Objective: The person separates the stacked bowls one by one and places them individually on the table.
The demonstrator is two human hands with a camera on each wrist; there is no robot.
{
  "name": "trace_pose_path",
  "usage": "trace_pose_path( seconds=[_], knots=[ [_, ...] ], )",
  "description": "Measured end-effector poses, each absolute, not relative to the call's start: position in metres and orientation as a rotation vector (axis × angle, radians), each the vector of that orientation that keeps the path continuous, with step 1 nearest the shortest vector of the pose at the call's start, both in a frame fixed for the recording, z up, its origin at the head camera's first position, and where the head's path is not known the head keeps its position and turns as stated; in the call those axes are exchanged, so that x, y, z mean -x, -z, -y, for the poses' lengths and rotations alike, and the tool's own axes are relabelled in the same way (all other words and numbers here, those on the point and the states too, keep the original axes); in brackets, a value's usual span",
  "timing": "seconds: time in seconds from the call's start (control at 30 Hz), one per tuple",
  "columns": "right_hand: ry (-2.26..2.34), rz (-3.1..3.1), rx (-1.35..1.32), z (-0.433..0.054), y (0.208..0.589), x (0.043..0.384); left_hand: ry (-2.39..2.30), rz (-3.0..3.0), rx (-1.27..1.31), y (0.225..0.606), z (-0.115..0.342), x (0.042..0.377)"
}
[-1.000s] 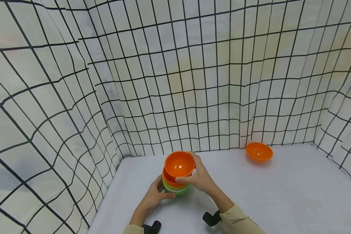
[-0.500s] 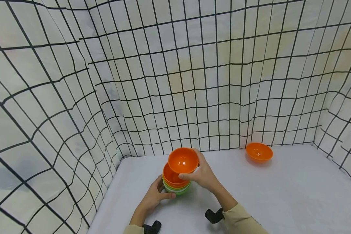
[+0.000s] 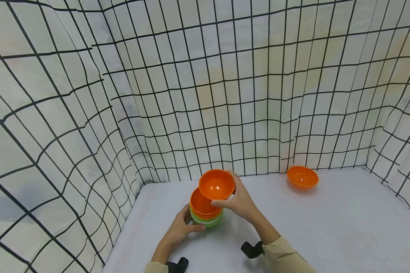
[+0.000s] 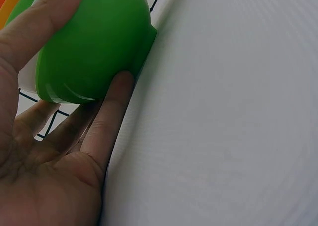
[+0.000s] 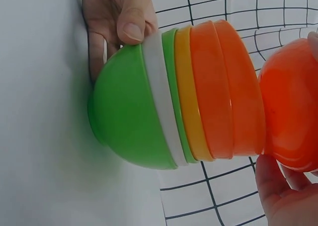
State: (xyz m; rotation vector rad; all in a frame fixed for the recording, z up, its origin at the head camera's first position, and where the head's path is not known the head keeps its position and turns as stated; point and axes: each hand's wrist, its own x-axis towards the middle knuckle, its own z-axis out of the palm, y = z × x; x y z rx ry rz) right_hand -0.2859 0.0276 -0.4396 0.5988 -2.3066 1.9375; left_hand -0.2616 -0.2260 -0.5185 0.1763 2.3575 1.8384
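At left, the left hand (image 3: 178, 229) held an upright stack of bowls (image 3: 206, 209) low down on the white surface (image 3: 311, 227), its thumb and fingers curved apart around the green bottom bowl (image 4: 94, 47), with white, green, yellow and orange rims above. Over the stack and a little to the right, the right hand (image 3: 240, 200) pinched an orange bowl (image 3: 216, 185) between thumb and fingers, though whether it touched the stack was hard to tell. Farther right, another orange bowl (image 3: 302, 178) sat near the black-lined wall (image 3: 259, 132).
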Motion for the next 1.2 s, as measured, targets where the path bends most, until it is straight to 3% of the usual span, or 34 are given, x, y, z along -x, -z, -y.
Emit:
trace_pose_path(
  seconds=[1.2],
  knots=[
    [-1.807,2.314,-0.457,-0.078,0.442,0.311,-1.867,-2.315,-0.171,0.518,0.225,0.263]
  ],
)
